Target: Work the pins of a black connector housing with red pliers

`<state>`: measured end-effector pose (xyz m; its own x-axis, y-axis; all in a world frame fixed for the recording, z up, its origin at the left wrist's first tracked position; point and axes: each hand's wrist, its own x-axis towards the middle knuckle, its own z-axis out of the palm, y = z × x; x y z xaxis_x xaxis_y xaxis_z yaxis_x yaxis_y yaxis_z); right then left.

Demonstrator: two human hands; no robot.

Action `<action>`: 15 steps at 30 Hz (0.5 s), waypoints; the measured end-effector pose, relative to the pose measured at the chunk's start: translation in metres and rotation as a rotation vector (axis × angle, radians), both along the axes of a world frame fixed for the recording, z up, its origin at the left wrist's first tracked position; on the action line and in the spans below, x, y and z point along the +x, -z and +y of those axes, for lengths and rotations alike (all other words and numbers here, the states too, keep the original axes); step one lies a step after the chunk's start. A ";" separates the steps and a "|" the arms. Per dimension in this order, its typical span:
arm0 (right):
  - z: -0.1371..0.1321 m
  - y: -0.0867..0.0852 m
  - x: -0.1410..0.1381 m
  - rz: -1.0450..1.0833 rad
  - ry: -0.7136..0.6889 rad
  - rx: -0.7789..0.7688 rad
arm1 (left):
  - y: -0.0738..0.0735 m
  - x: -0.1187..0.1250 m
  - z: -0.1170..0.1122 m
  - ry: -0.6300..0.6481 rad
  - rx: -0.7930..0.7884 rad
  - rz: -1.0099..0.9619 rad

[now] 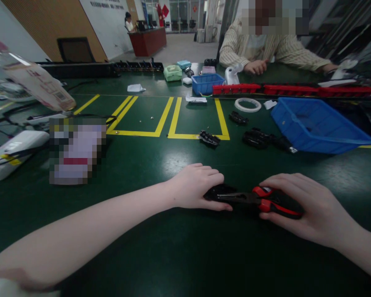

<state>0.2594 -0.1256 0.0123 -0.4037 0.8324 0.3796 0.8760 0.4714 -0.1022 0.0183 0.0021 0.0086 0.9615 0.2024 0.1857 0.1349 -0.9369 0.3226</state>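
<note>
1. Here's the left hand point(200, 185), fingers curled around a small black plastic part point(221, 190), over the dark green tabletop point(142, 165);
2. the right hand point(315, 210) clasps long-nosed pliers with red-and-black handles point(261, 201), their nose reaching the part; whether the jaws bite it, I cannot tell;
3. beyond, a black plastic piece point(209, 139) lies across yellow tape point(193, 136); rightward sits an angular blue plastic bin point(321, 128).

Pliers point(265, 205): grip ends lost inside the right hand point(315, 208); I can't clearly make out the tips.
Black part point(218, 192), at the pliers' tips: mostly covered by the left hand point(199, 185).
Bottle point(45, 84), far left of the pliers: cut off at the edge, print blurred.
Purple thing point(80, 150), left of the pliers: broken into blurry squares.
Person point(259, 48), beyond the pliers: head blurred out.
</note>
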 end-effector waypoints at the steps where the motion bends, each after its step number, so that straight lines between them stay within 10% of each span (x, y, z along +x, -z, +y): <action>1: 0.001 0.000 0.001 -0.009 -0.008 0.004 | 0.000 0.000 0.000 0.002 0.002 0.001; 15: 0.010 0.007 0.016 -0.124 -0.120 0.186 | 0.004 0.000 0.002 0.048 0.045 -0.037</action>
<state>0.2758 -0.1155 0.0049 -0.5486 0.6960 0.4633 0.8129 0.5736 0.1010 0.0187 0.0043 0.0045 0.9621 0.1473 0.2293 0.0787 -0.9557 0.2836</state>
